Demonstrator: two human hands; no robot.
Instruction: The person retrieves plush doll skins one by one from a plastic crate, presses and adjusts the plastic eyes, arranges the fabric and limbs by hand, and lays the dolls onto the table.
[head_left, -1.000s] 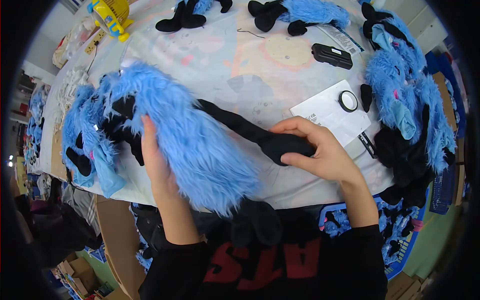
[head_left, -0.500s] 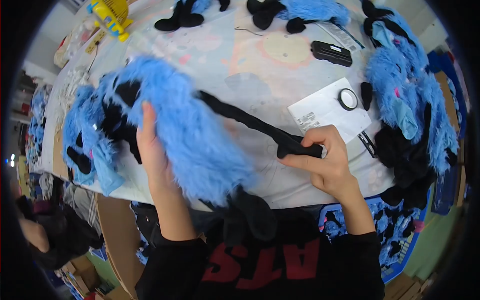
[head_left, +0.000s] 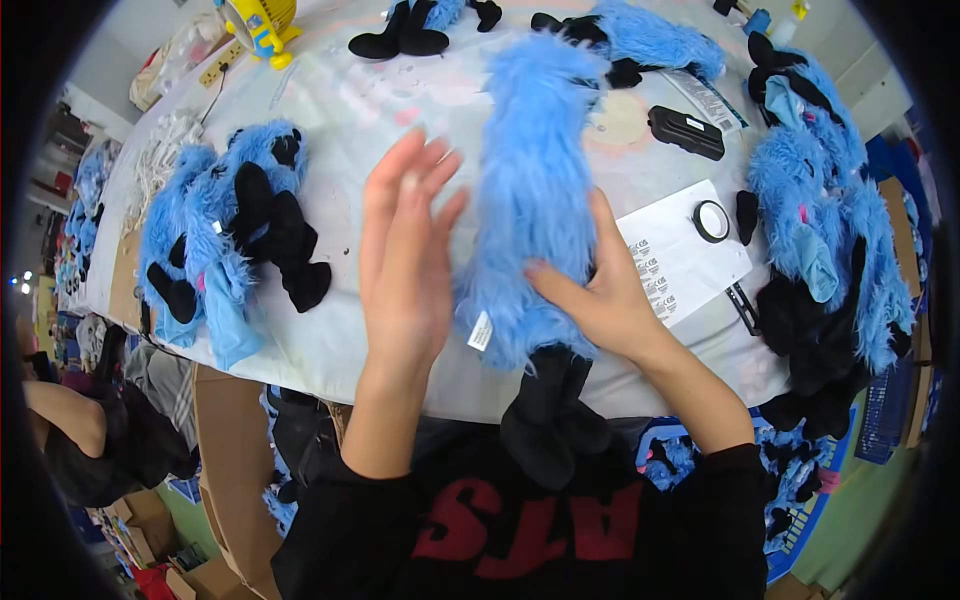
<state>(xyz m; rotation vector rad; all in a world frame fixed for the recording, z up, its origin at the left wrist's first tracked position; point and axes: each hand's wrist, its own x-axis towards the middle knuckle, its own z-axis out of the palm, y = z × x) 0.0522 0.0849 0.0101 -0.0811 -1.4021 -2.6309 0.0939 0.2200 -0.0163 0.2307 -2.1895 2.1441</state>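
A blue long-furred plush toy [head_left: 530,190] with black feet stretches up and down in front of me, its feet hanging over the table's near edge. A small white label [head_left: 480,332] shows on its lower left side. My right hand [head_left: 625,305] grips the toy's lower right side, thumb across the fur and fingers partly hidden behind. Just left of the toy is my left hand [head_left: 405,265], raised and slightly blurred, fingers stretched out and holding nothing. The toy's upper end is smeared by motion.
More blue plush pieces lie left [head_left: 205,250], right [head_left: 815,190] and at the back [head_left: 655,40]. A white printed sheet [head_left: 665,270], a roll of tape [head_left: 711,221] and a black case [head_left: 686,132] are right of centre. A blue basket [head_left: 815,520] stands below the table.
The plush toy has turned upright, with its label now showing. My right hand has let go of its black limb and holds its body; my left hand has come off the toy.
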